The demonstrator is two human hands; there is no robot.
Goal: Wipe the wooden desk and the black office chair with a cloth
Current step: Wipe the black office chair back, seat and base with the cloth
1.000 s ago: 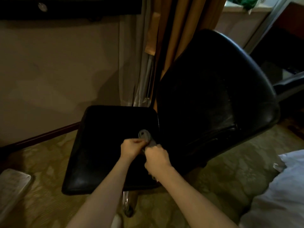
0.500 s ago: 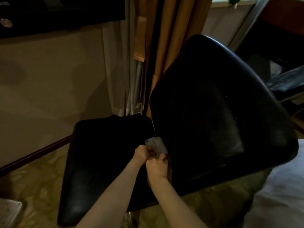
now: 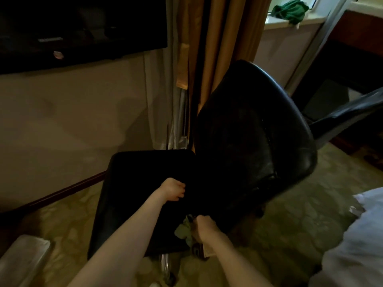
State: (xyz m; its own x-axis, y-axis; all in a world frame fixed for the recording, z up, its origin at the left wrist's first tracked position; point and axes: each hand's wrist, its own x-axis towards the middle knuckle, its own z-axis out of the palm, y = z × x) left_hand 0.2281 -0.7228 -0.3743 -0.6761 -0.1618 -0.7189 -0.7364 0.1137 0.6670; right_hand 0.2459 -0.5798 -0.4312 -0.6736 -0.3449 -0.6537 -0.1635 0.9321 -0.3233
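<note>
The two hands, seen bunched together on the cloth (image 3: 182, 232) at the crease of the black office chair (image 3: 248, 141) half a second before, had been drawn apart. The cloth was now carried lower, to the near edge of the seat (image 3: 134, 183) just below the backrest, with the grip of the right hand (image 3: 206, 225) closed round it. The left hand (image 3: 173, 190) was left resting further in on the seat, its grip curled into a fist with nothing seen in it.
</note>
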